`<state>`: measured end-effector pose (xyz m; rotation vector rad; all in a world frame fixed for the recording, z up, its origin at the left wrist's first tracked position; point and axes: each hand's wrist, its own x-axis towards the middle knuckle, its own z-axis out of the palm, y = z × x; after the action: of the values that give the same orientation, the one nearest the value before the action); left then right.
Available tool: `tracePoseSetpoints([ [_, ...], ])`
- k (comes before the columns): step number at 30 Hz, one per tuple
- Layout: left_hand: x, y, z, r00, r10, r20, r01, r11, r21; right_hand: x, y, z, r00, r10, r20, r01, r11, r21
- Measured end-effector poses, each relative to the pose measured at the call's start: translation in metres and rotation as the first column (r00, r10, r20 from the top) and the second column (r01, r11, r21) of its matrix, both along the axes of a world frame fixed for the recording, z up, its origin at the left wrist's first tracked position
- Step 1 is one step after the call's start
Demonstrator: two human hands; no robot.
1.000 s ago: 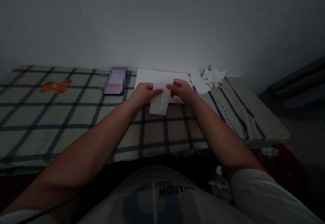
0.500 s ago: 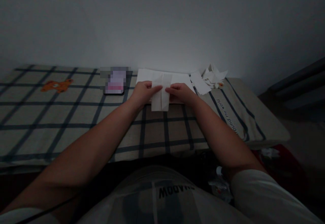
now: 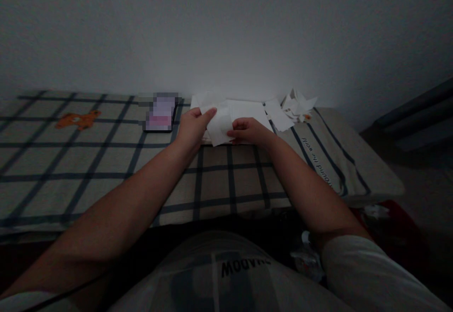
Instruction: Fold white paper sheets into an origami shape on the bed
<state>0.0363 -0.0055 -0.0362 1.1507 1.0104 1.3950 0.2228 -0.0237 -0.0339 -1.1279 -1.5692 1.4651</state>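
Between my hands is a folded sheet of white paper [image 3: 221,122], tilted and raised over a stack of white paper [image 3: 247,109]. My left hand [image 3: 193,125] grips its left side, thumb on top. The fingers of my right hand [image 3: 247,129] pinch its lower right edge. Part of the stack is hidden behind the folded sheet and my hands.
A checked cloth [image 3: 170,175] covers the table against the wall. On it lie a phone [image 3: 160,113], an orange bear-shaped piece [image 3: 78,119], a loose paper strip [image 3: 279,114] and a folded paper heap [image 3: 298,105]. A plastic bottle [image 3: 307,255] is below the edge.
The folded paper has turned from upright to slanted, its lower end drawn up. My left hand has shifted slightly left and up; my right hand has slid to the paper's lower edge.
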Motion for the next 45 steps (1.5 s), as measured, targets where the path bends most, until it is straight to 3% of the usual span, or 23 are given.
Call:
tracePoseSetpoints([
  [9,-0.001,0.005,-0.001,0.990,0.114,0.078,-0.117,0.992,0.044,0.002,-0.001,0.003,0.997,0.019,0.070,-0.024,0.997,0.071],
  [13,-0.002,0.002,0.001,0.997,0.055,0.044,-0.056,0.998,0.022,0.002,-0.001,0.002,0.995,0.034,0.096,-0.042,0.995,0.087],
  [17,-0.002,-0.003,0.003,0.993,-0.010,-0.116,0.013,1.000,0.022,0.003,0.003,0.001,0.984,-0.043,0.170,-0.004,0.964,0.267],
  [21,-0.003,-0.006,0.004,0.988,-0.122,-0.093,0.119,0.992,-0.036,0.007,0.007,-0.002,0.978,-0.109,0.175,0.035,0.925,0.378],
  [26,-0.003,-0.006,0.005,0.977,-0.207,-0.050,0.198,0.969,-0.150,0.008,0.009,-0.004,0.978,-0.117,0.175,0.046,0.931,0.363],
  [36,-0.004,-0.004,0.000,0.944,-0.145,-0.295,0.141,0.989,-0.035,0.011,0.011,-0.004,0.969,-0.156,0.191,0.059,0.898,0.436],
  [45,-0.005,-0.004,0.003,0.969,-0.161,-0.189,0.152,0.987,-0.057,0.006,0.009,-0.004,0.984,-0.148,0.099,0.104,0.927,0.360],
])
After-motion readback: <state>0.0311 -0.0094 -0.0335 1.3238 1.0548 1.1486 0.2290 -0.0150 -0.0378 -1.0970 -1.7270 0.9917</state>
